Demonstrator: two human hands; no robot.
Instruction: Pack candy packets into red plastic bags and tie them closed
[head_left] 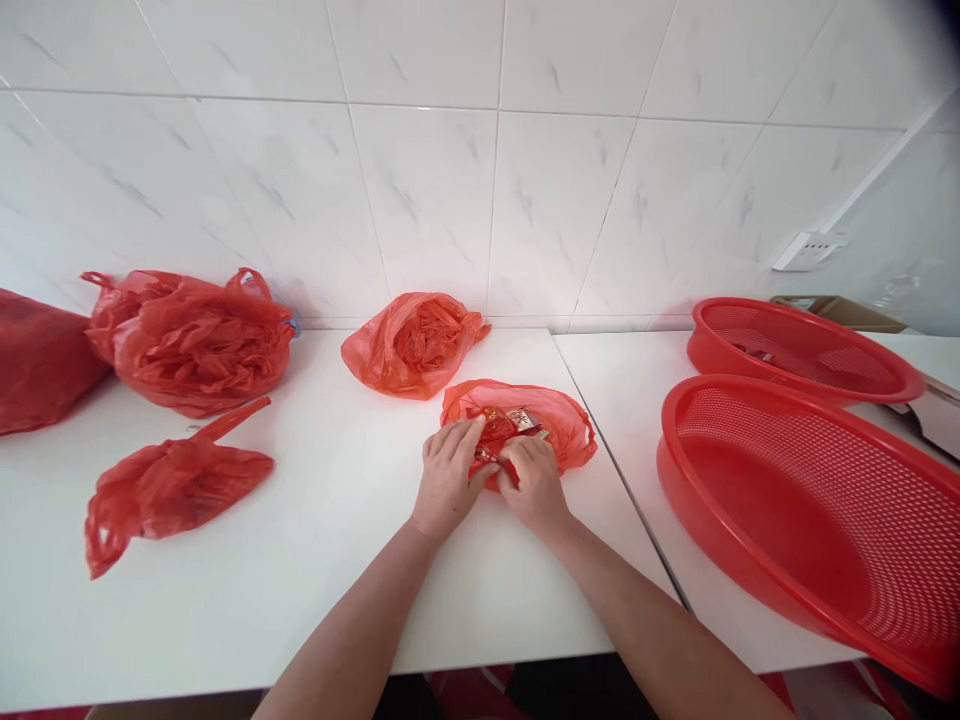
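Note:
On the white table lies an opened red plastic bag (574, 425) with its mouth spread wide. Inside it are several small shiny red packets (495, 425) and one packet with a pale printed label (523, 420). My left hand (452, 475) reaches over the bag's near left side, fingers bent down on the packets. My right hand (536, 483) is beside it, its fingers curled in among the packets. Both thumbs come close together at the bag's near edge. Each hand appears closed on a red packet, though the fingertips are partly hidden.
Behind stands another red plastic bag (420, 345). At left are a tied red bag (180, 485), a large bag of crumpled red plastic (202, 345) and a red bundle (41, 360). Two red mesh baskets (772, 500) stand at right. A tiled wall (420, 200) bounds the table.

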